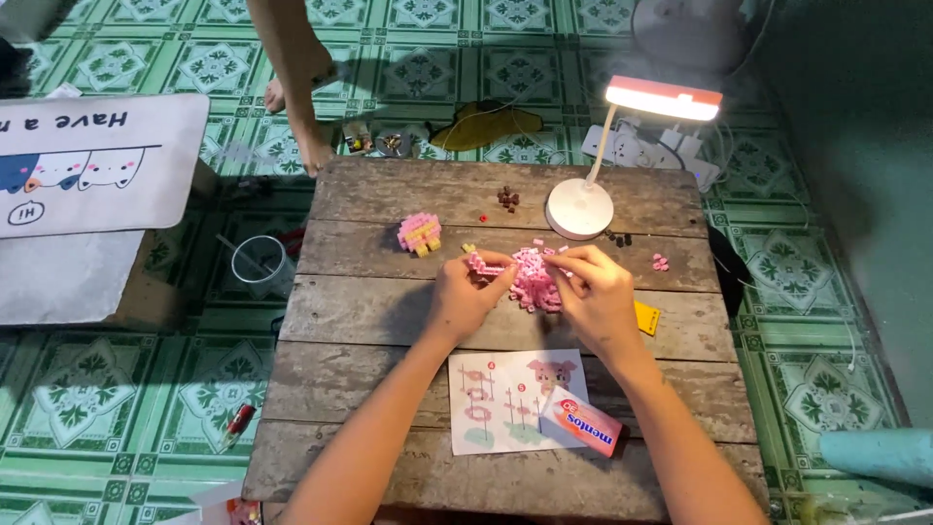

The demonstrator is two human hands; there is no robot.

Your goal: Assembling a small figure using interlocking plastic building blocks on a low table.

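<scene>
Currently, readings taken left to right across the table:

Off-table left: clear cup (259, 262) on the tiled floor (117, 389), just beside the left edge of the wooden table (389, 321).
Finished sub-assembly: small pink-and-yellow brick model (419, 232), set down near the far-left part of the table, apart from both hands.
Left hand (466, 297): palm down, wrist raised, fingers curled and pinched shut on a small pink brick piece (481, 265).
Brick pile (535, 279): loose pink bricks, mid-table, between and touching both hands.
Right hand (598, 292): palm down, fingertips closed over the pile's far edge; whether a brick is actually held cannot be told.
Step in hand: judged as assembly, joining picked bricks to the held piece.
Next move: judged to need fine alignment of studs and a light press.
Instruction sheet (505, 401): near edge, below the hands, pink packet (586, 421) lying on its right corner.
Desk lamp (595, 185): lit, far-right part.
</scene>
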